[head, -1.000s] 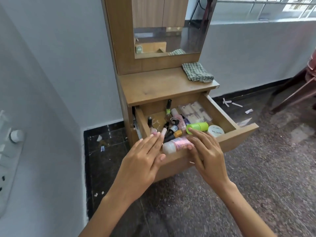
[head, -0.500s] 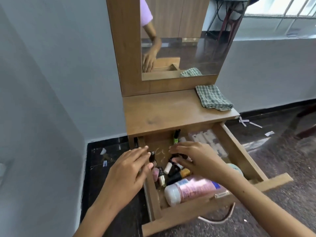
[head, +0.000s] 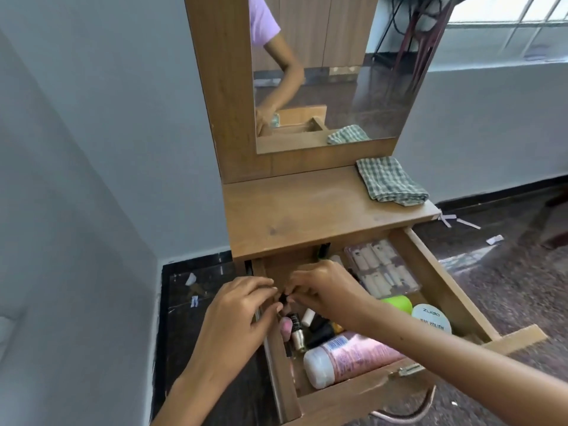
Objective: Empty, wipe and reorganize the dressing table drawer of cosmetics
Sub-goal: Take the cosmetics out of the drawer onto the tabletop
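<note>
Dressing table (head: 322, 207), wooden, stands in the corner with a bare top. Mirror (head: 332, 72) rises at its 12 o'clock edge; it reflects a lilac sleeve, an arm and the open drawer. Folded checked cloth (head: 390, 181) lies on the top at 2 o'clock, near the right edge.

Drawer (head: 445, 290) is pulled out toward the viewer, cosmetics inside. Largest is a pink bottle (head: 353, 356) with a white cap, lying on its side along the front wall at 6 o'clock. Clear pack of false nails (head: 381, 267) lies at 1 o'clock. White round tub (head: 431, 318), lettered "nail polish", sits at 3 o'clock, just beside a lime-green container (head: 398, 304) partly hidden by the right forearm. Cluster of small nail polish bottles (head: 307, 329) lies at 8 o'clock against the left wall, crowded under both hands. Paper scraps (head: 461, 221) lie on the dark floor to the right.

Left hand (head: 236, 315) reaches over the drawer's left wall, fingers curled inward. Right hand (head: 322, 290) comes across from 4 o'clock, palm down, fingers bent. The fingertips of both hands meet on one small dark-capped bottle (head: 282, 298) at the drawer's 9 o'clock; both pinch it. Its lower part is hidden.
</note>
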Action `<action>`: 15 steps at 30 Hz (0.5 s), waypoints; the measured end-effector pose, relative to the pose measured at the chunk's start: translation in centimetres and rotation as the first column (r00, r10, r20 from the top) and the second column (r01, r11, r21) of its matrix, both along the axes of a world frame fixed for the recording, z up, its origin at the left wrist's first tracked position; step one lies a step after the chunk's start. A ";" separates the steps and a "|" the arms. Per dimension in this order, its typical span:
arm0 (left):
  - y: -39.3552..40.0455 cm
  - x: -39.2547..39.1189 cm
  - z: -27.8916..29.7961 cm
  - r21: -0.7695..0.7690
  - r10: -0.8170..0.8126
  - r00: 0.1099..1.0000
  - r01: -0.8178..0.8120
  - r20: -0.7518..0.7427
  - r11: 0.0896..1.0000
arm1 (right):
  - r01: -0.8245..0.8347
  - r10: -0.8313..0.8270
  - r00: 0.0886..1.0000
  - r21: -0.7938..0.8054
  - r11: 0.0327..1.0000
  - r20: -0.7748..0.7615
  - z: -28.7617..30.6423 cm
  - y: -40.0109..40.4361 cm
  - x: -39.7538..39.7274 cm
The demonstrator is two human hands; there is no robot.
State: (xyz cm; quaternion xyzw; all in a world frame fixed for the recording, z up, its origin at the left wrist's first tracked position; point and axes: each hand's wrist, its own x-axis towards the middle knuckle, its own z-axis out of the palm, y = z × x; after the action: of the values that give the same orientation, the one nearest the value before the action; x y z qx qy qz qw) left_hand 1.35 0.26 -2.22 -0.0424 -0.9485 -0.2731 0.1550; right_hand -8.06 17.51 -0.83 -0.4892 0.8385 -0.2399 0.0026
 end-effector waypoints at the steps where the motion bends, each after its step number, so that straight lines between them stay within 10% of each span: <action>1: 0.0 -0.2 0.1 0.012 -0.015 1.000 0.015 0.007 1.000 | 0.027 -0.027 1.000 -0.018 0.999 0.000 0.1 0.3 0.1; 15: 1.2 -4.4 4.9 0.453 -0.135 0.983 0.176 -0.122 0.874 | 0.147 -0.127 0.989 -0.424 0.894 0.076 7.0 2.3 -0.4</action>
State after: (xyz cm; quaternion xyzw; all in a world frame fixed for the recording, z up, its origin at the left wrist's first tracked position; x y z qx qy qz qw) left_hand -3.02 1.41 2.71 -0.0923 -0.8421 -0.5003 0.1793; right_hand -8.45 19.83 6.21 -0.4120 0.7974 -0.4290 -0.1023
